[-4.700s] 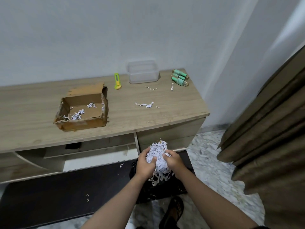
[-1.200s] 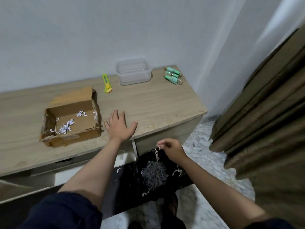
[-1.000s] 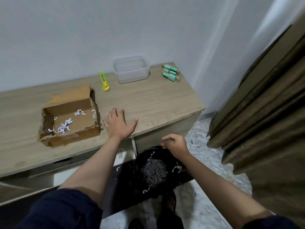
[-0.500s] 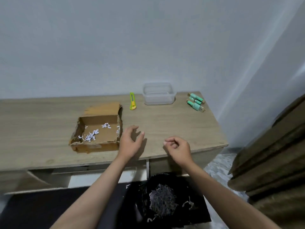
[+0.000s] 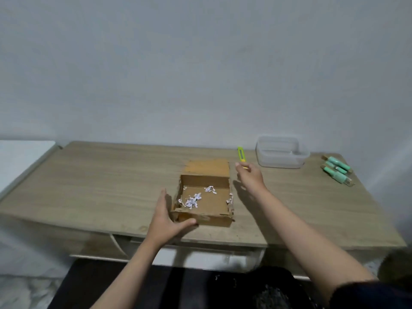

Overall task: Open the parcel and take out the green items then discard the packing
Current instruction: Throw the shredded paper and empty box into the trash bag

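Note:
The open cardboard parcel [image 5: 206,216] sits on the wooden desk [image 5: 111,181], with a few white paper shreds [image 5: 192,200] left on its floor. My left hand [image 5: 166,221] is open at the box's front left corner, thumb touching the front wall. My right hand [image 5: 250,178] hovers open beside the box's far right corner, holding nothing. The green items [image 5: 336,172] lie together at the desk's far right. At the bottom edge is the black bin [image 5: 274,288] with shredded packing.
A yellow box cutter [image 5: 241,154] lies just beyond my right hand. A clear plastic container [image 5: 281,153] stands behind it near the wall. A white surface [image 5: 20,157] adjoins the desk's left end. An open drawer shows under the desktop.
My view swung up and left from the bin to the desk. Both hands moved forward to either side of the box; the right hand, loosely curled before, has opened.

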